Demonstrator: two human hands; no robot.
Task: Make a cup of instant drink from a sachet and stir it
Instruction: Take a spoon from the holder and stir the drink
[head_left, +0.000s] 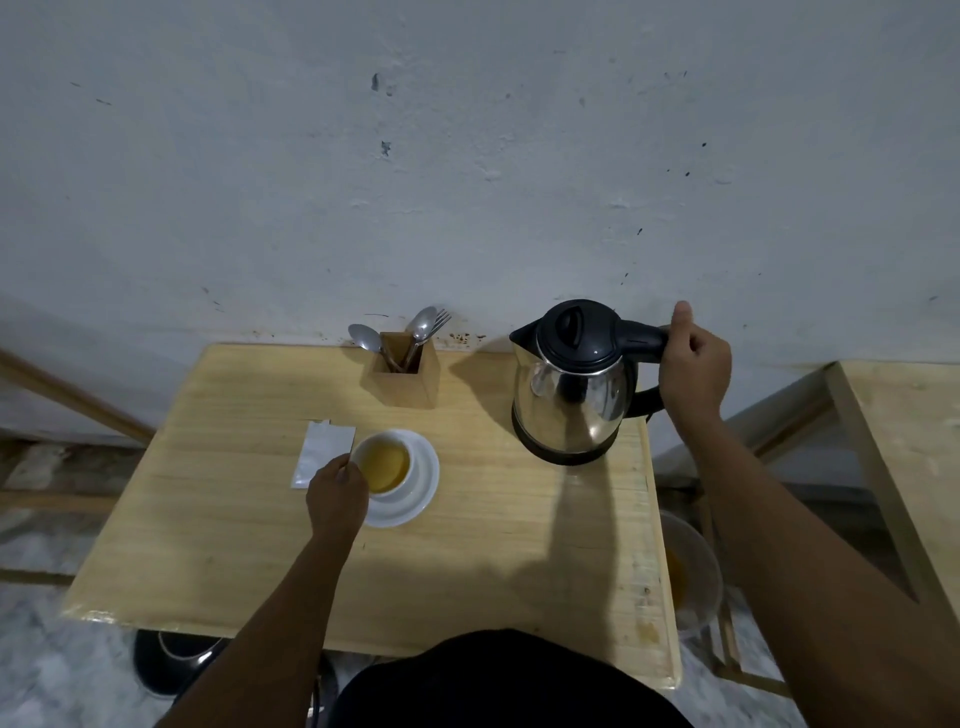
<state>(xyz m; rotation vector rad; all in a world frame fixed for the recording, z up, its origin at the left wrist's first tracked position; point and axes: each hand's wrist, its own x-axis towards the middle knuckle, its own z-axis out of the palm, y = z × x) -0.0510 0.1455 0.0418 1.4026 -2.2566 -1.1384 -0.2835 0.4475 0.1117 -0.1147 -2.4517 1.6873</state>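
A white cup (387, 460) filled with amber liquid stands on a white saucer (421, 486) in the middle of the wooden table (234, 545). My left hand (337, 499) rests against the cup's left side, fingers pinched at its rim. A silvery sachet (319, 452) lies flat just left of the cup. A steel kettle (571, 395) with a black lid stands upright at the table's back right. My right hand (693, 364) is closed around its black handle.
A wooden holder (408, 376) with spoons and a fork stands at the back against the wall. A glass bowl (691, 577) sits low beyond the table's right edge. Another wooden frame (893, 441) stands to the right. A dark object (171, 660) lies on the floor.
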